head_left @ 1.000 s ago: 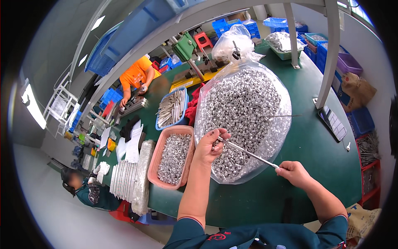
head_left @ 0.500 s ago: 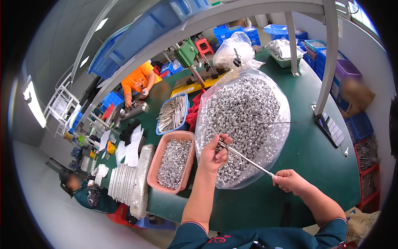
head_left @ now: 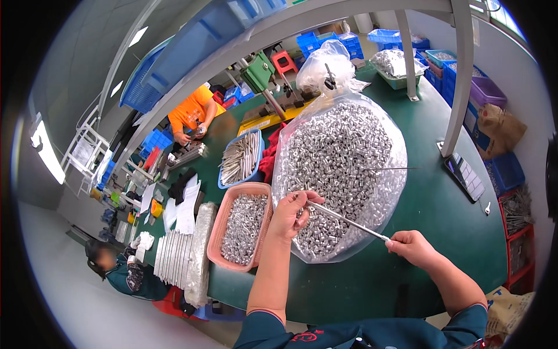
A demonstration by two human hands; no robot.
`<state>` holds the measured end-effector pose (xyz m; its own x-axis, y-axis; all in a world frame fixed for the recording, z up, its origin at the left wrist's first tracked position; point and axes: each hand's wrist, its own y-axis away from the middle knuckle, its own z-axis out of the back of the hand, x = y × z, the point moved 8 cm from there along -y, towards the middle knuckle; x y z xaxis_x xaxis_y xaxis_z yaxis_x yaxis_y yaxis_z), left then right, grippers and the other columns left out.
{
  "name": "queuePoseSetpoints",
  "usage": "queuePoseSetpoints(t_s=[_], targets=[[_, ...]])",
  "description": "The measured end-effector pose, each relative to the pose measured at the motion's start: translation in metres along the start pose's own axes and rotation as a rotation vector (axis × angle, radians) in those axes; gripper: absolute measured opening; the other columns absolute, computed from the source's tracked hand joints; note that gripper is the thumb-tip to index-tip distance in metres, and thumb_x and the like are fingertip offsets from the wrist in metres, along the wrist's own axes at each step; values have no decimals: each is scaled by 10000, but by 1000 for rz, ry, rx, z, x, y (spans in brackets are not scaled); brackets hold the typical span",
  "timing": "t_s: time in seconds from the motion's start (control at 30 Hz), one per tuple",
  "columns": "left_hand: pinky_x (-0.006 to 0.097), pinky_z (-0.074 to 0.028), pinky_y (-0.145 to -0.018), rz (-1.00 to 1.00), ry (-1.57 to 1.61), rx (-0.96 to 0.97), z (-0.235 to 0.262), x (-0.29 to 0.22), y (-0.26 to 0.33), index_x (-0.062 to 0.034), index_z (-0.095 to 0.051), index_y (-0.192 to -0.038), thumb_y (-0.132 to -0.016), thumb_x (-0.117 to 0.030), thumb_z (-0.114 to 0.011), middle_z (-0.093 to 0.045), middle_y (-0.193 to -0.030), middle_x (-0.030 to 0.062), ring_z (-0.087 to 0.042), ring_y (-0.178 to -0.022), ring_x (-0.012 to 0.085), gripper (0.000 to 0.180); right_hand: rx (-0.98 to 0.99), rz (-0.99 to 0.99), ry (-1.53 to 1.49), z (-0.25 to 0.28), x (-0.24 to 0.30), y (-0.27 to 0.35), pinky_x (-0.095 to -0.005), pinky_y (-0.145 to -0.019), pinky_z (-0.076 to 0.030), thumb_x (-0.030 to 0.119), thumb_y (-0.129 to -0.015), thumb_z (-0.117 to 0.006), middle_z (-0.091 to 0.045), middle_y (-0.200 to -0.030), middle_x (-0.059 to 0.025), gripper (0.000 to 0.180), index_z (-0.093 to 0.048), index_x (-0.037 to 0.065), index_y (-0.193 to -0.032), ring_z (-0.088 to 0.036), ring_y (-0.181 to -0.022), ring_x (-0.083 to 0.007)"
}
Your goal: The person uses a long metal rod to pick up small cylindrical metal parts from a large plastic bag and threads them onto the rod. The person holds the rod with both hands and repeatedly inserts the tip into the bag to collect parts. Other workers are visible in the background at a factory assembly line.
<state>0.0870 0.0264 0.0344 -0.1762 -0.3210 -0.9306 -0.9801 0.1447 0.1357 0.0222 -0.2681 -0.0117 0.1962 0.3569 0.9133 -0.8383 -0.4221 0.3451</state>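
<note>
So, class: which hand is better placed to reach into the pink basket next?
Likely the left hand: it is close beside the pink basket. The right hand is farther off; both hold the rod.

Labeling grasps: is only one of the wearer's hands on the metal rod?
No, the left hand and right hand hold the metal rod near opposite ends.

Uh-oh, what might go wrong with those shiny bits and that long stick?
The clear bag lies open, so a bump might spill metal pieces onto the green table. If the right hand slipped, the metal rod could drop onto the pieces. The pink basket sits close beside the left forearm, so a nudge might tip it.
</note>
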Motion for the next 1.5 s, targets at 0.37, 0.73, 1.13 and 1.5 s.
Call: queuePoseSetpoints(t_s=[0.37,0.73,1.13,1.5], targets=[[148,-290,-345,108,-23,57,0,3,4,30,-583,-1064,-975,-273,-525,-662,-1022,214,-397,-401,25,321,-101,66,168,9,8,3,-308,-549,-422,271,-888,-637,-564,-625,-53,260,-671,14,-904,-505,-572,-132],[153,-278,-337,118,-5,23,-3,1,6,35,-578,-1087,-980,-273,-513,-654,-1037,223,-376,-388,26,332,98,-97,-108,-12,-10,0,-256,-515,-345,314,-913,-604,-510,-652,21,306,-655,28,-818,-436,-569,-75],[139,-283,-343,94,416,187,-4,12,1,29,-558,-1173,-978,-245,-506,-594,-1187,242,-385,-433,19,340,-21,-13,-12,-14,-3,2,-249,-513,-341,297,-916,-597,-497,-637,34,296,-654,16,-841,-422,-569,-61],[146,-299,-331,128,369,122,2,17,-5,44,-581,-1066,-984,-224,-478,-560,-1233,269,-383,-410,23,298,-186,157,201,-5,7,4,-247,-511,-347,292,-914,-609,-496,-627,36,283,-650,26,-825,-424,-558,-72]])
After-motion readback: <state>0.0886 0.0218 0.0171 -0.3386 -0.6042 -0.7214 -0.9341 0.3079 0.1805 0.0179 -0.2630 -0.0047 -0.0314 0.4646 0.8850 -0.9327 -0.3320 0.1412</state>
